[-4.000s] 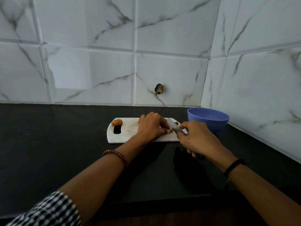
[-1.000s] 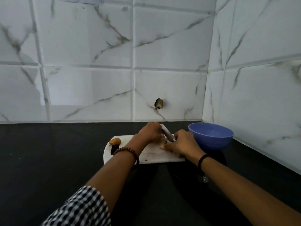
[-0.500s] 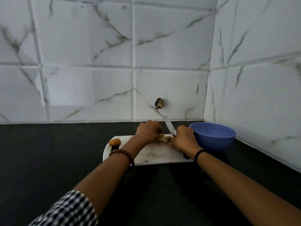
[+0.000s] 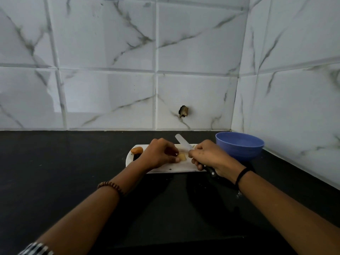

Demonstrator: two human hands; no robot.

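Observation:
A white cutting board (image 4: 185,167) lies on the black counter. My left hand (image 4: 158,153) rests on the board and pinches a small pale yellow piece of food (image 4: 182,157) between thumb and fingers. My right hand (image 4: 207,155) grips a knife (image 4: 183,142) by its dark handle; the light blade points up and away to the left, above the board and just right of the piece. An orange-brown lump (image 4: 137,150) sits at the board's left end beside the dark handle hole.
A blue bowl (image 4: 240,146) stands right of the board, near the corner of the marble-tiled walls. A dark broken spot (image 4: 184,111) marks the back wall. Black counter (image 4: 64,172) stretches left and toward me.
The left hand has drawn slightly toward me, so the pale piece now shows under its fingertips. The right hand and knife have stayed almost in place, blade still raised.

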